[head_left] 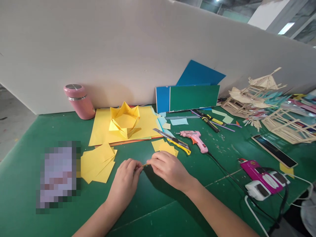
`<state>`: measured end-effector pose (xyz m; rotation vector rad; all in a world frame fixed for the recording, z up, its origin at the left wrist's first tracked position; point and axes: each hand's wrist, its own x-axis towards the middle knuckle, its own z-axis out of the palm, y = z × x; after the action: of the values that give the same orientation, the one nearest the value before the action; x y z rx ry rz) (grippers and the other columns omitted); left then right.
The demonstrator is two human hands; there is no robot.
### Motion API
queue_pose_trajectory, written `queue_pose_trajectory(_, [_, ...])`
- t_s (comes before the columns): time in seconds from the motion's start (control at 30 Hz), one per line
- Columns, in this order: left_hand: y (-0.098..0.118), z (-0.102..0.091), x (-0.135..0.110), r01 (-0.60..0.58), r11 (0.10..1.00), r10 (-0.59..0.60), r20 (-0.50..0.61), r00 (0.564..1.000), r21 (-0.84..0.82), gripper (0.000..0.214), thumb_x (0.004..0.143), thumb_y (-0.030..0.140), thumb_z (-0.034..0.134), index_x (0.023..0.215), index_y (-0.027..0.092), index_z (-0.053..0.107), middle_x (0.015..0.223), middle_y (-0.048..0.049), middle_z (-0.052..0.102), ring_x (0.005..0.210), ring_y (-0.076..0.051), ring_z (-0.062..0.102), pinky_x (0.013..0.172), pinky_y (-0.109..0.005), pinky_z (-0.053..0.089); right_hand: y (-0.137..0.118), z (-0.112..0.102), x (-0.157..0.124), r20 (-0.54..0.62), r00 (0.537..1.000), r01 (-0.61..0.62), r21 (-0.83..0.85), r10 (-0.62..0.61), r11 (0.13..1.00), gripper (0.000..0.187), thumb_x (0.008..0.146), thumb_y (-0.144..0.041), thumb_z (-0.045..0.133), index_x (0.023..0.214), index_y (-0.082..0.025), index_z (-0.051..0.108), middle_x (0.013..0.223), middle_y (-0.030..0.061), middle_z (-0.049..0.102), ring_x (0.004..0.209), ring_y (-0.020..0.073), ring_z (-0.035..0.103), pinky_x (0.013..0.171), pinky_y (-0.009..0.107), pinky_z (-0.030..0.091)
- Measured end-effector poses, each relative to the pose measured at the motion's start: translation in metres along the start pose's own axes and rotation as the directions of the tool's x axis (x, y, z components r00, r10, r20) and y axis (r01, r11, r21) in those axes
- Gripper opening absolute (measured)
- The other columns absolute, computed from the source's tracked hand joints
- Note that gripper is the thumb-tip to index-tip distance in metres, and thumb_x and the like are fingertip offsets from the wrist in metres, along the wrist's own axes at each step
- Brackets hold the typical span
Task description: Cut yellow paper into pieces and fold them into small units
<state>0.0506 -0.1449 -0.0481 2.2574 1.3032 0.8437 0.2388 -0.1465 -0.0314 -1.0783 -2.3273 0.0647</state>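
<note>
Left hand (125, 176) and right hand (168, 168) meet over the green felt table (49, 131), fingertips pinched together on a small folded strip of yellow paper (145, 165) held between them just above the surface. A fanned stack of yellow paper squares (97, 163) lies left; a yellow utility knife (172, 141) and pink glue gun (195, 138) lie beyond.

No readable text, label, brand, number or sign anywhere. Pixelated patch (58, 176) at lower left of the frame illegible; markings on glue gun (195, 139) and power strip (261, 179) too small to read.
</note>
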Motion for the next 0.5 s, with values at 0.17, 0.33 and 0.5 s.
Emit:
queue_pose_trajectory(0.17, [0.000, -0.004, -0.001, 0.075, 0.996, -0.079, -0.074, 0.994, -0.048, 0.015, 0.089, 0.025, 0.041, 0.076, 0.023, 0.047, 0.069, -0.0007, 0.054, 0.065, -0.019, 0.055, 0.059, -0.030, 0.048, 0.011, -0.001, 0.003, -0.039, 0.997, -0.076, -0.160, 0.071, 0.984, 0.033, 0.094, -0.008, 0.034, 0.090, -0.016, 0.066, 0.081, 0.0082, 0.060, 0.077, 0.0199, 0.055, 0.069, 0.032, 0.045])
queue_pose_trajectory(0.33, [0.002, -0.006, -0.001, 0.081, 0.990, -0.087, -0.051, 0.995, -0.112, 0.016, 0.088, 0.027, 0.042, 0.075, 0.023, 0.050, 0.068, -0.0003, 0.055, 0.062, -0.017, 0.054, 0.056, -0.028, 0.047, 0.025, 0.004, 0.009, 0.012, 0.991, -0.122, -0.362, 0.135, 0.924, 0.032, 0.097, -0.010, 0.035, 0.091, -0.014, 0.067, 0.078, 0.0079, 0.059, 0.072, 0.0195, 0.054, 0.062, 0.031, 0.041])
queue_pose_trajectory(0.5, [0.003, -0.005, -0.001, 0.101, 0.984, -0.099, 0.024, 0.995, -0.147, 0.018, 0.086, 0.029, 0.044, 0.072, 0.022, 0.054, 0.069, -0.0017, 0.059, 0.062, -0.017, 0.054, 0.056, -0.029, 0.047, 0.025, 0.018, 0.018, 0.052, 0.986, -0.109, -0.503, 0.156, 0.857, 0.022, 0.092, -0.006, 0.047, 0.084, -0.013, 0.066, 0.075, 0.0060, 0.059, 0.070, 0.0186, 0.054, 0.058, 0.029, 0.039])
